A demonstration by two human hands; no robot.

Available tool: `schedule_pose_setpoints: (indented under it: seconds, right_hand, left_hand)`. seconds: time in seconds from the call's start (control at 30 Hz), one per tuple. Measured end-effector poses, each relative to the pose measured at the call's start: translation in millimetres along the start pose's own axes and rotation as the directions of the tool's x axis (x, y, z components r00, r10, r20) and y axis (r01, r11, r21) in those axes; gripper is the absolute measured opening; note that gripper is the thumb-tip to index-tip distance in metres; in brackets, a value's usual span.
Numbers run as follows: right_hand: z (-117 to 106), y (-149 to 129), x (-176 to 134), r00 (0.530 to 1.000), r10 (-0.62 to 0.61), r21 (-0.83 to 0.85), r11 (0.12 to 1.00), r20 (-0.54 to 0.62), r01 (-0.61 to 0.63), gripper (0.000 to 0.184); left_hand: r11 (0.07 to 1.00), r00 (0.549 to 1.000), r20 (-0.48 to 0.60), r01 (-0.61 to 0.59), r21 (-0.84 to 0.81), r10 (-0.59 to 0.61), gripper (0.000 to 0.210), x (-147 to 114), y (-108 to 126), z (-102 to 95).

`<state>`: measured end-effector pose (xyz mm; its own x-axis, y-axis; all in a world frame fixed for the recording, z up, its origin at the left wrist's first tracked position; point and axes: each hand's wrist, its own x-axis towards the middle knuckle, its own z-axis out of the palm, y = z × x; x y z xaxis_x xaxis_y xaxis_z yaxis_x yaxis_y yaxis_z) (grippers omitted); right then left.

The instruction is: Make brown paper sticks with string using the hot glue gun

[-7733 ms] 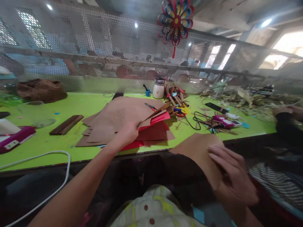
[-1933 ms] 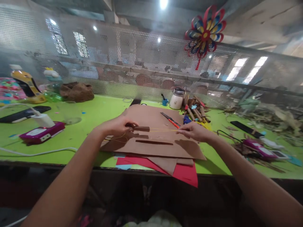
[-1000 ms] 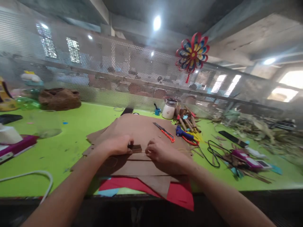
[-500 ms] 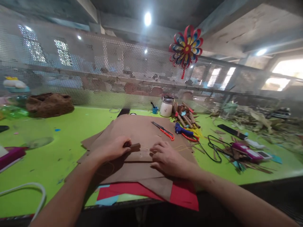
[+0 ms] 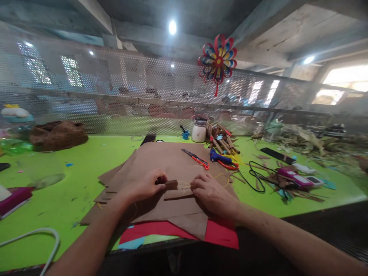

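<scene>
My left hand (image 5: 151,184) is closed, thumb and fingers pinching a short folded piece of brown paper (image 5: 172,184) that sticks out to the right. My right hand (image 5: 211,193) has its bent fingers pressed together over the right end of a narrow brown paper strip (image 5: 178,195); the fingertips are partly hidden. Fine yellow thread (image 5: 185,184) runs between the two hands and loops out beyond the right one. Both hands are low over a stack of brown paper sheets (image 5: 169,159).
Orange-handled scissors (image 5: 198,159) lie on the sheets, near a blue glue gun (image 5: 220,157) with a black cable. Behind are a white jar (image 5: 199,130) and rolled brown pieces (image 5: 222,143). Red paper (image 5: 224,234) sticks out at the table's front edge. A purple device (image 5: 296,179) sits right.
The strip has slid right with my right hand and now lies at a slant. My left hand and its folded piece have shifted slightly right; the whole view has moved a little.
</scene>
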<state>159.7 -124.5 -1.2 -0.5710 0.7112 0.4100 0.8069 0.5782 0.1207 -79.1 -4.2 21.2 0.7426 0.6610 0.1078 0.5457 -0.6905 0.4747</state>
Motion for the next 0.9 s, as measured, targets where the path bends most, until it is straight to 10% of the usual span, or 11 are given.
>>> schedule_pose_setpoints:
  seconds: [0.2, 0.33, 0.43, 0.63, 0.9]
  right_hand:
    - [-10, 4, -4, 0.995, 0.042, 0.087, 0.996, -0.094, -0.034, 0.015]
    - [-21, 66, 1, 0.977, 0.159, 0.012, 0.987, -0.14, -0.159, 0.018]
    - [-22, 129, 9, 0.806, 0.592, -0.112, 0.802, 0.016, -0.587, 0.029]
    - [9, 184, 6, 0.643, 0.731, -0.204, 0.682, 0.227, -0.703, 0.021]
    - [34, 185, -9, 0.678, 0.712, -0.265, 0.7, 0.182, -0.663, 0.031]
  left_hand:
    - [0.999, 0.999, 0.026, -0.048, 0.011, 0.048, 0.025, -2, -2, 6.9]
    - [0.996, 0.997, 0.04, -0.073, 0.051, 0.071, 0.024, -4, 0, 6.5]
    - [0.993, 0.995, 0.041, -0.089, 0.076, 0.086, 0.025, -5, 3, 6.1]
    - [0.991, 0.998, 0.001, -0.057, 0.123, 0.058, 0.024, -11, 9, 7.8]
    - [0.988, 0.998, 0.011, -0.069, 0.138, 0.068, 0.023, -14, 17, 7.8]
